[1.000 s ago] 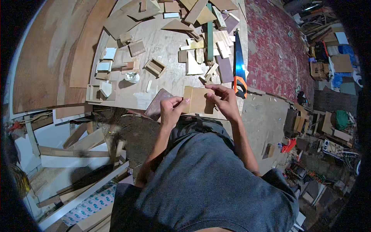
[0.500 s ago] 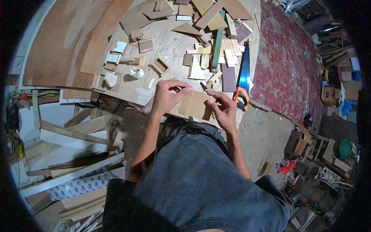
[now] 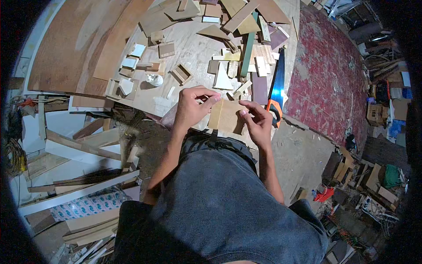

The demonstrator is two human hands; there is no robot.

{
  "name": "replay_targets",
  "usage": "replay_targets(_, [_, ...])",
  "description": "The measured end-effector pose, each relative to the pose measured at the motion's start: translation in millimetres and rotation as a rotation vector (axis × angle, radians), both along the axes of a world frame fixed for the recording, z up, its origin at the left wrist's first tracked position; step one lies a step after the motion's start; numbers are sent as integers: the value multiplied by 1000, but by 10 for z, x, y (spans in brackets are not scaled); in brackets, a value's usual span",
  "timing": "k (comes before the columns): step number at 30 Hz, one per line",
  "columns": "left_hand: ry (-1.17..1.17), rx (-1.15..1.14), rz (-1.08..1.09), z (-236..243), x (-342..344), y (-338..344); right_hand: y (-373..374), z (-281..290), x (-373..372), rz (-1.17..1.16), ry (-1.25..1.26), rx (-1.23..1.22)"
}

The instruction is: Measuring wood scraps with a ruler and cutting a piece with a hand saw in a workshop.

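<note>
Left hand (image 3: pixel 192 108): thumb and forefinger nearly together at the far left corner of the board; whether anything is pinched between them cannot be told. Right hand (image 3: pixel 257 122): half open, thumb and forefinger parted at the board's right end; contact uncertain. Board (image 3: pixel 231 118): tan, a narrow strip along its left side, at the bench's near edge; right end partly hidden by fingers and shadow. Bench (image 3: pixel 193 44): pale wood, far edge cut off. Saw (image 3: pixel 276 83): orange handle, right of the board. White lump (image 3: pixel 154 79): kind unclear.
</note>
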State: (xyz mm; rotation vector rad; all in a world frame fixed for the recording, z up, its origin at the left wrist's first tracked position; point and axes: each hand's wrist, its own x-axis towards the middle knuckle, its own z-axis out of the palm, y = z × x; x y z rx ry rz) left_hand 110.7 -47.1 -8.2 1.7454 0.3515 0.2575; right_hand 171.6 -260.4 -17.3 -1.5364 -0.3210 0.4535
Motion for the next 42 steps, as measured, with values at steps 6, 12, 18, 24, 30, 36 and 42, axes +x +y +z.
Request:
replay_targets(6, [-27,36,-18,10,0,15,-10,20,10,11,-9,-11])
replay_targets(12, [-58,51,-3,-34,-27,40,-3,4,-39,-14,13,9])
replay_targets(18, [-23,42,-34,66,-48,76,3,42,-61,4,10,-7])
replay_targets(24, [-3,33,-69,106,-64,68,-10,46,-86,-4,14,14])
replay_targets(30, [53,4,-93,148,-79,74,-31,39,-88,8,15,-28])
replay_targets(36, [2,97,-81,105,-62,74,-35,66,-87,0,70,-23])
replay_targets(42, [10,11,-59,165,-45,50,-29,92,-88,-28,52,-21])
